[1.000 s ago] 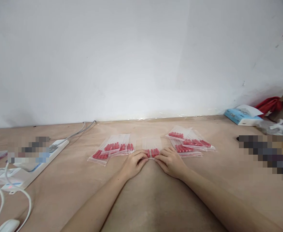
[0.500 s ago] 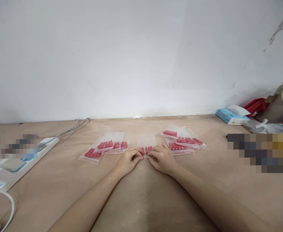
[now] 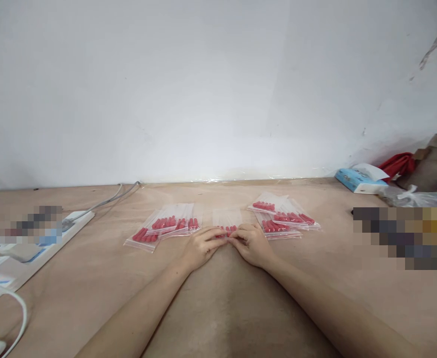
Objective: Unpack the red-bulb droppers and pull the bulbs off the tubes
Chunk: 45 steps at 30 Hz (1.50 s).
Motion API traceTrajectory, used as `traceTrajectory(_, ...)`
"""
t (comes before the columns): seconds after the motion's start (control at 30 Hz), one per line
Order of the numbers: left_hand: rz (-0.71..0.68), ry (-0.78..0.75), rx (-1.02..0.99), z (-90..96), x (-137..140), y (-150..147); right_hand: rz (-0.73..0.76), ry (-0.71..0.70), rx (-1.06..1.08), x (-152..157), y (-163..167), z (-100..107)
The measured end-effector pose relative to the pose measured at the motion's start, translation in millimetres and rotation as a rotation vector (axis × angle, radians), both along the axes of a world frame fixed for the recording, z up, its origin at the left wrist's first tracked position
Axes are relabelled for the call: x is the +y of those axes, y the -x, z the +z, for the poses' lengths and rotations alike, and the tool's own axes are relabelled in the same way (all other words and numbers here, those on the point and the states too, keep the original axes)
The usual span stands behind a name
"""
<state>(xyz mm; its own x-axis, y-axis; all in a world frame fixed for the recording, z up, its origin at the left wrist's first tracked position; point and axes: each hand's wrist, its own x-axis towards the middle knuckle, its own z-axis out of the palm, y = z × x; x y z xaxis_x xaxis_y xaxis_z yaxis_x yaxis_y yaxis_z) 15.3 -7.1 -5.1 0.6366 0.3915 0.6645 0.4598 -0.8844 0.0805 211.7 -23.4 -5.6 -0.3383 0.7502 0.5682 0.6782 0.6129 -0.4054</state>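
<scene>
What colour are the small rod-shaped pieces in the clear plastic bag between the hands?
The small rod-shaped pieces are red, seen best in the head view.

Glossy clear plastic bags (image 3: 226, 217), smooth matt tabletop (image 3: 87, 278).

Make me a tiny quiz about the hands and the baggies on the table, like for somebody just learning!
1. True or false: the left hand and the right hand are both at the middle bag.
2. What colour are the small sticks in that bag?
3. Where is the blue tissue pack? A) left of both hands, B) right of both hands, C) under the right hand.

Key: 1. True. 2. Red. 3. B.
</scene>
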Motion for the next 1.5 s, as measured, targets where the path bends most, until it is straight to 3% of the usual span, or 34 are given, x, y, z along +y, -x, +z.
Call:
traceTrajectory(0.17,0.011,-0.034,-0.044,1.8,2,-4,-0.001,0.068,0.063,-1,2,3)
traceTrajectory(0.4,0.016,0.066,-0.057,2.7,0,-9,-0.174,0.039,0.009,-2,12,2)
traceTrajectory(0.57,0.031,0.106,0.032,0.7,1,-10,-0.29,0.131,0.074,2,14,4)
traceTrajectory(0.77,0.009,0.114,0.129,9.6,-6,-7,-0.342,0.007,0.049,5,6,4)
traceTrajectory(0.9,-0.063,0.14,0.144,13.0,-12,-4,-0.109,-0.014,0.08,7,-7,0)
traceTrajectory(1.0,-0.004,0.211,0.074,12.7,-12,0,0.064,0.012,0.033,8,-21,-2)
traceTrajectory(1.13,0.133,0.296,0.087,12.3,-8,4,0.139,0.075,0.018,9,-39,-3)
traceTrajectory(1.2,0.162,0.338,0.126,12.4,-7,4,0.142,0.024,0.033,11,-43,-2)
traceTrajectory(1.27,0.167,0.37,0.152,12.8,-7,4,0.069,-0.085,0.024,12,-45,-1)
traceTrajectory(1.37,0.161,0.371,0.147,14.4,-8,2,-0.158,-0.199,-0.058,11,-43,2)
traceTrajectory(1.43,0.162,0.354,0.138,15.4,-10,1,-0.247,-0.189,-0.139,8,-42,4)
traceTrajectory(1.5,0.151,0.35,0.132,15.6,-11,1,-0.246,-0.144,-0.196,6,-41,6)
